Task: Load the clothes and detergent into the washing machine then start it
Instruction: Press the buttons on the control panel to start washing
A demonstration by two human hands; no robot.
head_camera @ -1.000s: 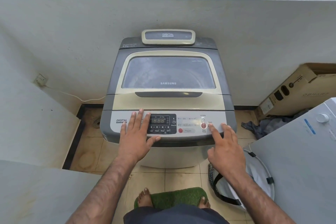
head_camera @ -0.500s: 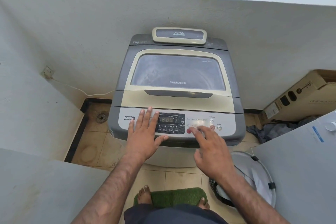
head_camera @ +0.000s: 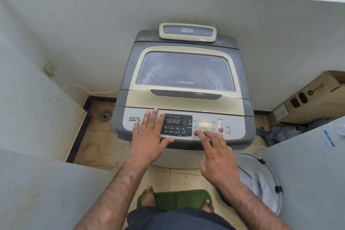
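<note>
A grey and beige top-loading washing machine (head_camera: 184, 99) stands against the white wall, its lid (head_camera: 184, 69) closed. The front control panel (head_camera: 235, 123) has a lit digital display (head_camera: 173, 121). My left hand (head_camera: 151, 136) rests flat on the panel's left part, fingers straight and spread. My right hand (head_camera: 216, 155) reaches over the panel's right part, and its index fingertip touches a red round button (head_camera: 195, 133). A red start button (head_camera: 220, 130) and a power button (head_camera: 228, 131) lie just right of those fingers. No clothes or detergent show through the lid.
A laundry basket (head_camera: 261, 179) with grey lining sits on the floor to the right of the machine. A cardboard box (head_camera: 313, 99) and dark cloth (head_camera: 283, 132) lie at the right. A white surface (head_camera: 308, 173) is at right. A green mat (head_camera: 183, 199) is underfoot. A floor drain (head_camera: 105, 116) is at left.
My right hand moved left from the power button area to the red round button. The left hand stayed flat on the panel. The view shifted slightly.
</note>
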